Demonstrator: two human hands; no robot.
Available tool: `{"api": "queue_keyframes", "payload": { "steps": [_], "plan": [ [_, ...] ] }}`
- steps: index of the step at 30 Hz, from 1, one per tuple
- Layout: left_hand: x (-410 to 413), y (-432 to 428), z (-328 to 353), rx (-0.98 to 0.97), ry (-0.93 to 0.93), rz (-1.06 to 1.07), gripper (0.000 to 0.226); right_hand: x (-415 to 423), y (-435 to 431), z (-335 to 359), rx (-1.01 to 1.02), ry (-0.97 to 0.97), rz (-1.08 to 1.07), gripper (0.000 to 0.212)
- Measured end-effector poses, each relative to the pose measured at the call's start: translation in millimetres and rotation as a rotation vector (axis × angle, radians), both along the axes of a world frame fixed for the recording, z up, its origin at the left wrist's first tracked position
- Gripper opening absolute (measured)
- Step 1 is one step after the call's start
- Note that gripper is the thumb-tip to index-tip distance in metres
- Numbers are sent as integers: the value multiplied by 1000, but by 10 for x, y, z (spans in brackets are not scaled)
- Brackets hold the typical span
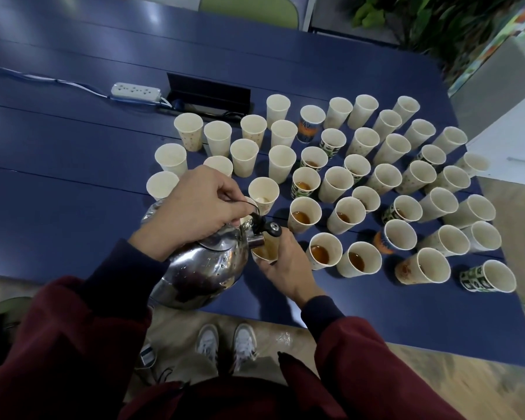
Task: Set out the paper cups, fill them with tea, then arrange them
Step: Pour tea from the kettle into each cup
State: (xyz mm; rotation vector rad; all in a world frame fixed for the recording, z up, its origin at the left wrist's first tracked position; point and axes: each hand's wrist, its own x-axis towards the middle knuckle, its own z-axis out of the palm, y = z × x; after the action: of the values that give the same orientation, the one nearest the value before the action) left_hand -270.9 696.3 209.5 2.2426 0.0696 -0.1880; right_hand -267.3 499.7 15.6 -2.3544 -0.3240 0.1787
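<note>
My left hand [194, 207] grips the handle of a shiny steel kettle [200, 268], which is tilted with its spout over a paper cup [265, 251]. My right hand [285, 268] holds that cup just above the near edge of the blue table [73, 177]; brown tea shows inside it. Several more paper cups stand in rows across the table. Some near ones, such as one cup [323, 251] and another cup [358, 259], hold tea. The cups at the left and back, like this cup [170, 159], look empty.
A white power strip [135, 91] with its cable and a black cable box [208, 93] lie behind the cups. A green chair [249, 9] stands beyond the table, plants [422, 22] at the back right. My shoes [225, 344] are on the floor below the table's edge.
</note>
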Motion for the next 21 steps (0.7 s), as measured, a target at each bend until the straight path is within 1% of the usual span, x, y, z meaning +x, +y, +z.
{"api": "queue_keyframes", "payload": {
  "steps": [3, 9, 21],
  "plan": [
    [19, -16, 7, 6, -10, 2, 11, 11, -6, 1, -3, 7, 3, 64],
    [48, -31, 28, 14, -17, 22, 11, 42, -28, 34, -10, 36, -23, 60],
    [75, -67, 49, -2, 7, 46, 11, 120, -18, 66, -32, 35, -35, 55]
  ]
}}
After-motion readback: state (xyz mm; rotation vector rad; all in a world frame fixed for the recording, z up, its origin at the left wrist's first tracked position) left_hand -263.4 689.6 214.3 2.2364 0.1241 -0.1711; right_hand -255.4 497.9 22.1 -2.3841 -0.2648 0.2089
